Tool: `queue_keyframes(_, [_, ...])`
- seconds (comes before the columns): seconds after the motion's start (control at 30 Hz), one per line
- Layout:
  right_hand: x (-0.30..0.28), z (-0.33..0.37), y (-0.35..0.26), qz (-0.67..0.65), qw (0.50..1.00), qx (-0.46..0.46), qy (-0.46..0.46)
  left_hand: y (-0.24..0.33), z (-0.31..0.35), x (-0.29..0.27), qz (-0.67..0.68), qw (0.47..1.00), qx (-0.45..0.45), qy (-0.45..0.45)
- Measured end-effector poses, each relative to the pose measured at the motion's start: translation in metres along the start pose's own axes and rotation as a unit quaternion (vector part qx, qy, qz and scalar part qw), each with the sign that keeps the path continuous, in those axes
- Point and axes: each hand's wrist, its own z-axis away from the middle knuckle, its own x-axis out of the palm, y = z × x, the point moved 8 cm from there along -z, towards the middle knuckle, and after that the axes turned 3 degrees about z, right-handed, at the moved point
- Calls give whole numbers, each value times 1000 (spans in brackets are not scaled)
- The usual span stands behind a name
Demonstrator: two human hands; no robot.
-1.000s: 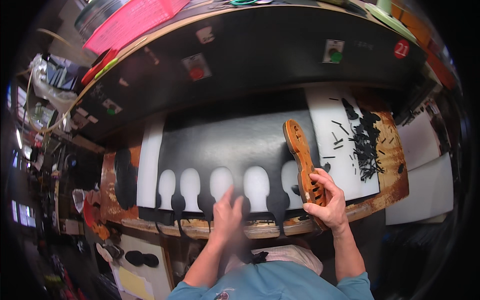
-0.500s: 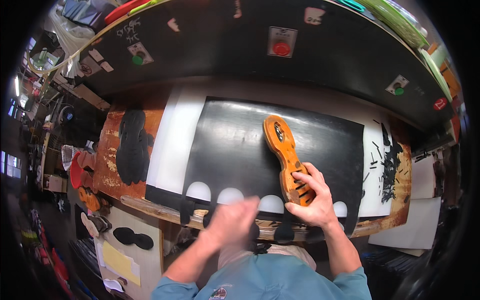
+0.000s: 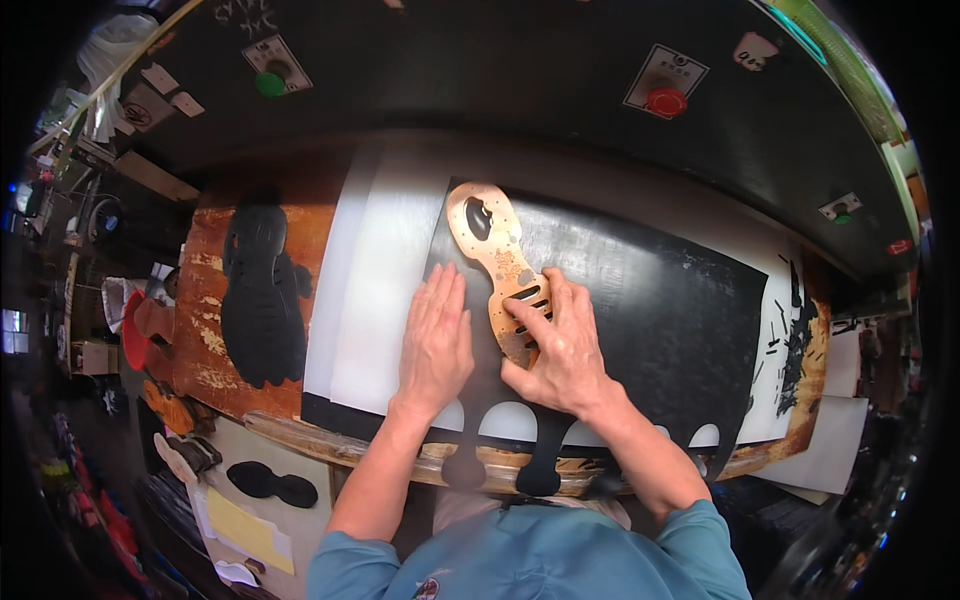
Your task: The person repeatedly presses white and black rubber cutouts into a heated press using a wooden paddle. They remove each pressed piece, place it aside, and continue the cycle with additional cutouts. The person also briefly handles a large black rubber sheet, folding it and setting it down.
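Note:
A sole-shaped cutting die [image 3: 506, 258], tan on top with an oval hole and several slots, lies toward the left side of a black sheet [image 3: 665, 300]. My right hand [image 3: 562, 345] grips its near end, thumb and fingers spread around the slotted part. Just left of the die, my left hand [image 3: 436, 338] lies flat, fingers stretched out, at the sheet's left edge, holding nothing. Rounded cut-outs line the sheet's near edge, with white board [image 3: 375, 300] showing through. Strips with rounded ends hang over the table's front edge.
Stacked black sole-shaped pieces [image 3: 262, 300] rest on the worn brown table at left. Black scraps [image 3: 797, 335] litter the right side. Beyond the sheet, a dark machine beam spans the table, bearing a red button [image 3: 666, 101] and a green button [image 3: 270, 84].
My right hand and the die have shifted left and farther away across the sheet. My left hand, blurred near the front edge before, now lies flat beside the die. The view has turned slightly.

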Motion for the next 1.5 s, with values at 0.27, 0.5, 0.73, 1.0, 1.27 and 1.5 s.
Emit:
queue_keyframes(0.27, [-12, 29, 44, -156, 977, 115, -89, -3, 4, 5, -20, 1000, -2, -12])
queue_keyframes(0.5, [-7, 43, 18, -51, 998, 26, 6, -1, -2, 3, -26, 1000, -11, -8])
queue_keyframes(0.73, [-1, 47, 7, -47, 998, 38, 24, -1, 1, 4, -29, 1000, -6, 3])
queue_keyframes(1.0, [-35, 85, 26, -105, 993, 39, 30, 17, 27, -34, 157, 985, -32, 65])
queue_keyframes(1.27, [-53, 134, 39, -117, 982, 93, 116, 112, 141, 1, 139, 988, 58, -14])
queue_keyframes(1.5, [-177, 181, 110, -150, 883, 183, 406, 98, 154, 13, 40, 996, 76, 10])
